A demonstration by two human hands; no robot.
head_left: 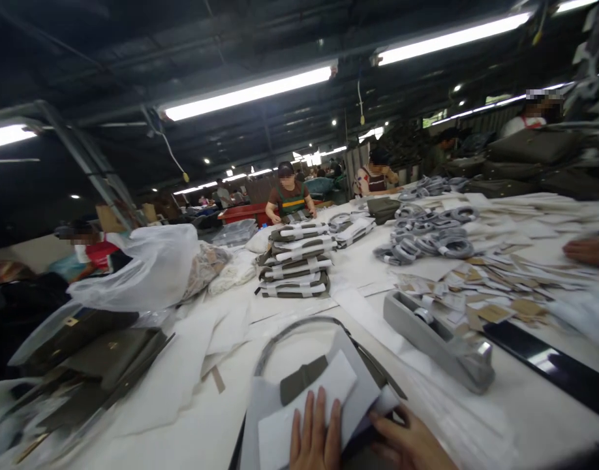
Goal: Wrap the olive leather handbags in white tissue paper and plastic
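Observation:
A dark olive bag [304,380] lies on the table in front of me, its looped handle [299,328] wrapped in grey. White sheets cover much of the bag. My left hand [316,434] rests flat on the upper white sheet [280,434], fingers stretched and slightly apart. To its right, my right hand [410,437] pinches the lifted corner of a white sheet [386,399] at the bag's side. Part of that hand's grip is hidden by its own fingers.
A grey tape dispenser [436,343] and a black phone-like slab [549,362] lie on the right. Stacked wrapped bags [297,261] stand ahead, grey coils [427,228] behind. Olive pieces [108,359] and clear plastic [138,267] lie left. A co-worker's hand [590,251] reaches in right.

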